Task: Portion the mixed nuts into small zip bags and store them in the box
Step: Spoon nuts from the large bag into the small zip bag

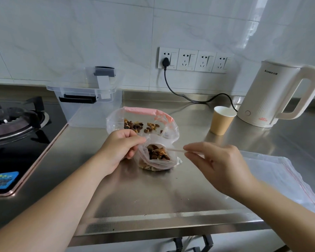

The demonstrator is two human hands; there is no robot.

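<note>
Pinching the small bag (156,157) open: left hand (116,150) grips its rim, right hand (216,160) pinches a thin stick (175,150) into the nuts (157,153).
Mid-counter, before the big bag (144,120); likely light, limp and slippery film, best held at the zip edge; box (87,104) waits at the back.

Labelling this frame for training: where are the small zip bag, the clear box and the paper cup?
small zip bag (157,157), head view, nut-filled middle.
clear box (91,113), head view, front wall.
paper cup (220,124), head view, outer side.
</note>
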